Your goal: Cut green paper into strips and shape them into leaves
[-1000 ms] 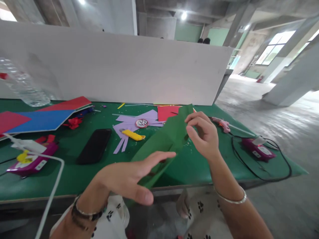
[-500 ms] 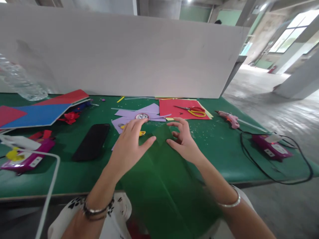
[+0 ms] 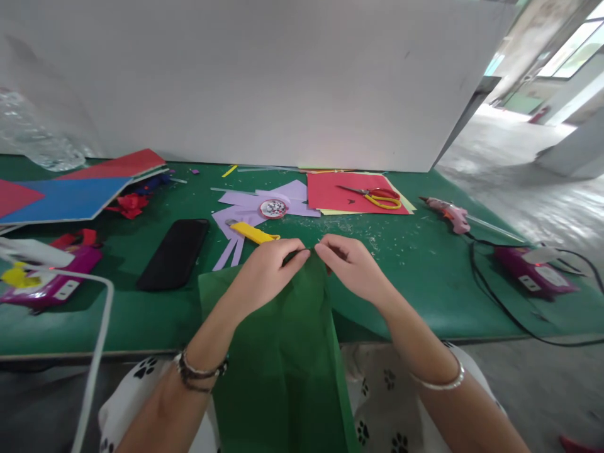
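A large green paper sheet [image 3: 283, 358] hangs from the green table's front edge [image 3: 141, 327] down over my lap. My left hand [image 3: 268, 274] and my right hand [image 3: 352, 267] both pinch its far edge, fingertips almost meeting at the middle. Just beyond my hands lie purple paper cut-outs [image 3: 264, 211] with a yellow utility knife [image 3: 252, 233] and a small round tin [image 3: 274, 207] on them.
A black phone [image 3: 173, 253] lies left of my hands. Red paper [image 3: 340, 195] carries red and yellow scissors [image 3: 377, 197]. A pink glue gun [image 3: 448, 214] and its cable run right. Blue and red sheets [image 3: 70, 195], a magenta device [image 3: 51, 286] and a plastic bottle [image 3: 33, 135] sit left. A white board [image 3: 264, 82] backs the table.
The green sheet went from held up folded, to spread flat, to hanging over the table edge. Both hands moved from lying open on it to pinching its far edge.
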Available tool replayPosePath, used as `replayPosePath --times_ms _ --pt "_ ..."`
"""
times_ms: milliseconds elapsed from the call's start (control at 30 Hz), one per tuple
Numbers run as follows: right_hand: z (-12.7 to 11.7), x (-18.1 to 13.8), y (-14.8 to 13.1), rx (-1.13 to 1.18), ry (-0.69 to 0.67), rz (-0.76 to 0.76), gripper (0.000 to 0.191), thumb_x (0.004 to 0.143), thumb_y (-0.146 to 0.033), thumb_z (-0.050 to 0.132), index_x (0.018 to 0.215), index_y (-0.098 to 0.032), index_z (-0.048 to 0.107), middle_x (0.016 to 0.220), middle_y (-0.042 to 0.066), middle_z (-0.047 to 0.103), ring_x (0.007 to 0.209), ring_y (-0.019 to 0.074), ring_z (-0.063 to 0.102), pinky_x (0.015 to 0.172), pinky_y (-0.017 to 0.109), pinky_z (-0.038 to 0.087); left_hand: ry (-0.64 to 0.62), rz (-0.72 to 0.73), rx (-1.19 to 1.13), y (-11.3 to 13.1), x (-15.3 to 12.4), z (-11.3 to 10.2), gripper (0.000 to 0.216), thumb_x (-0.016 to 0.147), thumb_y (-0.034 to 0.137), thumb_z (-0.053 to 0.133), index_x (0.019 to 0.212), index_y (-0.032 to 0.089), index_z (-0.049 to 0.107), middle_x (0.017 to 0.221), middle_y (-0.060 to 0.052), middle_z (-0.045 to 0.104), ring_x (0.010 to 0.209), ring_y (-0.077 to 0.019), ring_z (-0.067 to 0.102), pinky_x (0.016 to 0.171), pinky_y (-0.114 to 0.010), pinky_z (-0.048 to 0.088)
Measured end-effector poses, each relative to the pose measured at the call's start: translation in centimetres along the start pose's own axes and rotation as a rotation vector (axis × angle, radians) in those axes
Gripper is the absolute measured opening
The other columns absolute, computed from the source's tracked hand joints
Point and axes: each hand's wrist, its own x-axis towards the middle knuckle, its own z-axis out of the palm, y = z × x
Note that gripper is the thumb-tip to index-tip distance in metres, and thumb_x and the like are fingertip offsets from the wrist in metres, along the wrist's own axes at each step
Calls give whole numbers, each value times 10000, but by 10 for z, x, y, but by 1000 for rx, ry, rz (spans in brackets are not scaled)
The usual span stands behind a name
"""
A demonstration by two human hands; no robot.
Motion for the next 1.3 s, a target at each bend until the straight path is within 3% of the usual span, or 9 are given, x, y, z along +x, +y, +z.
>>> replayPosePath --times_ms 233,533,767,900,1300 --pt "-2 2 5 119 -88 94 309 802 -245 375 501 -182 347 439 -73 346 417 51 337 424 204 264 -36 -16 -27 2 2 9 220 826 254 361 647 176 462 525 64 399 482 -71 394 472 -198 263" --pt "0 0 6 344 -82 170 281 784 -246 408 514 -174 383 432 -79 371 383 35 323 375 180 240 59 0 -7 2 3 16 285 837 286 359 591 167 438 493 60 362 474 -77 367 484 -215 248" --pt "4 -4 7 421 -102 210 269 782 -273 421 534 -174 398 425 -78 396 364 34 351 354 162 263 144 -3 -89 -1 4 24 330 846 308 351 546 174 311 484 61 303 474 -74 323 482 -220 233" --pt "10 -5 7 430 -57 215 279 794 -288 407 539 -177 392 421 -82 382 356 34 343 343 162 259 201 -6 -86 1 4 27 346 844 304 354 534 176 270 474 62 274 465 -74 299 484 -227 226" --pt "23 -5 3 338 113 117 310 775 -249 412 484 -190 322 397 -85 304 363 35 277 356 187 211 321 -61 -55 5 2 29 309 825 292 374 540 178 337 487 56 325 481 -82 310 491 -231 243"
